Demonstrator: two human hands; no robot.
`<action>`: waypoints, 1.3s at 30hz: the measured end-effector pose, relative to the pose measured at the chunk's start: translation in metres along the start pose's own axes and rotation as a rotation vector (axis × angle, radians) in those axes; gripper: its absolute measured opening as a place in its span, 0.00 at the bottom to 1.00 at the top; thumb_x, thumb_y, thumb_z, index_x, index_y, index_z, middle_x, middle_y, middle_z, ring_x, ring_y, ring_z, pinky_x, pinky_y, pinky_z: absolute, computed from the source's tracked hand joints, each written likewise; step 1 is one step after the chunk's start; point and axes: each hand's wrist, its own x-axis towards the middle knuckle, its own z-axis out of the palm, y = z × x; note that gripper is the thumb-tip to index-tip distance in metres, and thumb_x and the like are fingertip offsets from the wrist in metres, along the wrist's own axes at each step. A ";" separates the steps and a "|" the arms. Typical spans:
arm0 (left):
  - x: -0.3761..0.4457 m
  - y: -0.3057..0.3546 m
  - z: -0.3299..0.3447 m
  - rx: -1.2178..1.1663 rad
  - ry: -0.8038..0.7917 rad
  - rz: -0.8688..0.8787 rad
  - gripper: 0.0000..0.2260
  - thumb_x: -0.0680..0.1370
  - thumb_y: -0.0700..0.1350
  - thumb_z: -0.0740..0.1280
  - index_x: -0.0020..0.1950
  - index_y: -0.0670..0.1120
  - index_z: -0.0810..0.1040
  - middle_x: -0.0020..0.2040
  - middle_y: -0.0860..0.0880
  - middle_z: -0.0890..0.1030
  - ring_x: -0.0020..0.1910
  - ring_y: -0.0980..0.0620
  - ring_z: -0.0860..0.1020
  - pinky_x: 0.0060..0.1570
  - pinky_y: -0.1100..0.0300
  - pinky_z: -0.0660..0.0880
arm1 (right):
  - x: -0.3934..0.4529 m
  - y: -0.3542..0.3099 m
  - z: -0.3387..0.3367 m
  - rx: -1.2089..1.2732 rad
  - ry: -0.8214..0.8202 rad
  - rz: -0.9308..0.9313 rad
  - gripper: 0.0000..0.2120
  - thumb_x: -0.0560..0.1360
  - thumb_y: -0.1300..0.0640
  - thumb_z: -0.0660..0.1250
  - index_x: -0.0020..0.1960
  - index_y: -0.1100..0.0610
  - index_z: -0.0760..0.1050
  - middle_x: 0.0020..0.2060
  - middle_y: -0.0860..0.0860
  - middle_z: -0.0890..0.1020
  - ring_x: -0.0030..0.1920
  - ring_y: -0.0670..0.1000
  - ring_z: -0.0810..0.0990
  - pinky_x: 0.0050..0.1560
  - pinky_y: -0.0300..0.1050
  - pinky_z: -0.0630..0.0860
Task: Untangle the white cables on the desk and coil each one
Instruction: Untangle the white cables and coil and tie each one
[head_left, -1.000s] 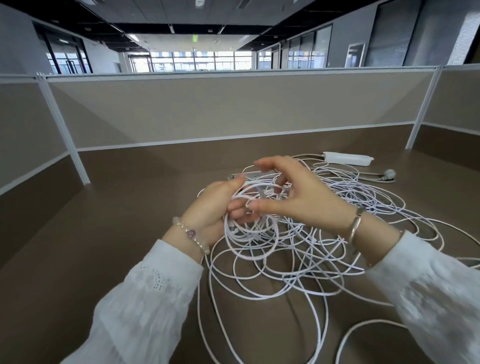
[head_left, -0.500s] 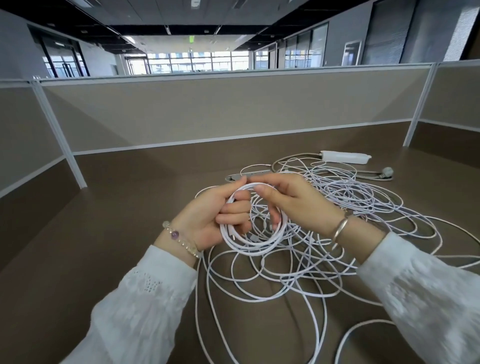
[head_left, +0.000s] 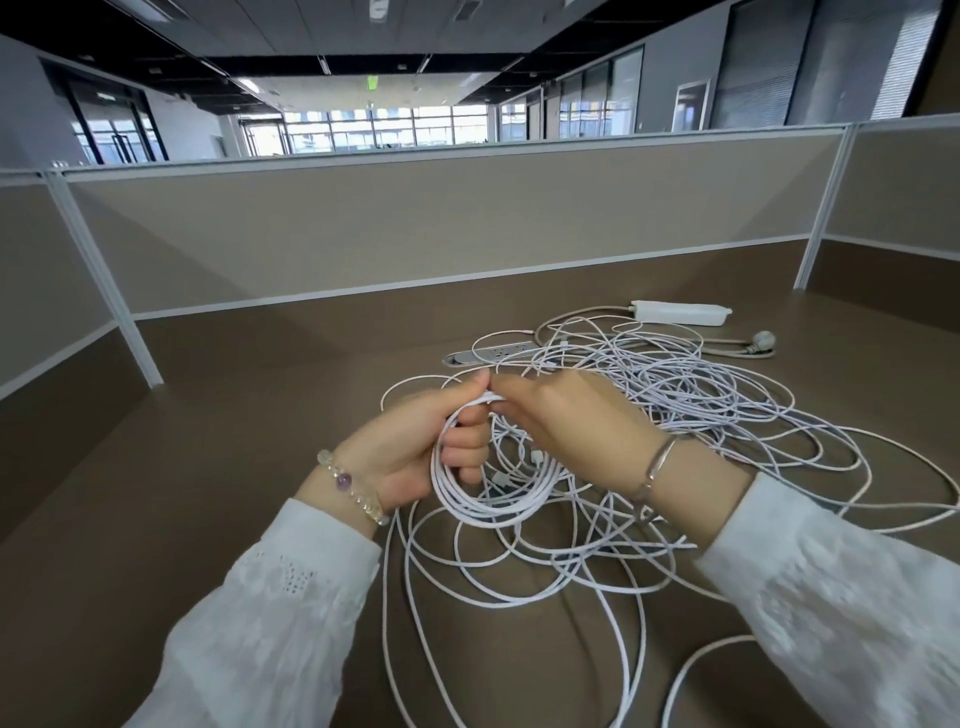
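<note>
head view, hands at centre over the brown desk (head_left: 260, 467).

left hand (head_left: 415, 452): fingers (head_left: 465, 452) curled tight round a small coil (head_left: 493, 493) of white cable, several loops bunched together. the loops pass through the fist and hang below it, just above the desk. thumb lies along the top of the bundle, pressing it against the forefinger. beaded bracelet (head_left: 350, 486) on that wrist.

right hand (head_left: 576, 431): back of the hand faces me. fingertips meet the left thumb at the top of the coil, pinching the white strand there. the lower fingers are bent down behind the loops; i cannot tell exactly how many touch the cable. thin metal bangle (head_left: 657, 460) on that wrist. both sleeves white.

two small connector ends show inside the ring of the coil, near the right palm.

the rest of the white cables (head_left: 701, 415) lie in a loose tangle on the desk, spread from under the hands toward the right and back. long strands run forward off the near edge of view. the coil's trailing end joins this tangle; which strand it is, i cannot tell.

behind the tangle: a white power strip (head_left: 680, 313) with a grey cord and a plug (head_left: 763, 340), and an oval socket plate (head_left: 488, 355) set in the desk. beige partition panels (head_left: 415, 223) on three sides.
</note>
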 end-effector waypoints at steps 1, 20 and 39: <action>0.000 0.000 0.000 0.043 0.011 0.009 0.21 0.80 0.55 0.58 0.29 0.48 0.63 0.21 0.53 0.60 0.19 0.56 0.60 0.23 0.64 0.64 | 0.000 0.000 -0.002 0.068 0.000 -0.001 0.14 0.81 0.47 0.54 0.59 0.53 0.72 0.35 0.52 0.80 0.36 0.56 0.78 0.37 0.49 0.74; -0.005 0.009 -0.019 -0.329 -0.256 -0.029 0.13 0.78 0.49 0.60 0.39 0.42 0.75 0.20 0.53 0.64 0.17 0.59 0.55 0.16 0.68 0.58 | -0.005 0.000 0.009 -0.091 0.146 0.044 0.19 0.76 0.48 0.65 0.65 0.52 0.74 0.36 0.51 0.83 0.32 0.56 0.81 0.29 0.43 0.69; -0.022 0.029 -0.086 -0.494 0.085 0.436 0.15 0.63 0.45 0.78 0.30 0.47 0.71 0.20 0.54 0.57 0.21 0.57 0.50 0.16 0.67 0.56 | -0.037 0.086 -0.022 0.613 -0.058 0.395 0.06 0.77 0.54 0.65 0.43 0.56 0.77 0.29 0.51 0.80 0.30 0.44 0.75 0.35 0.43 0.72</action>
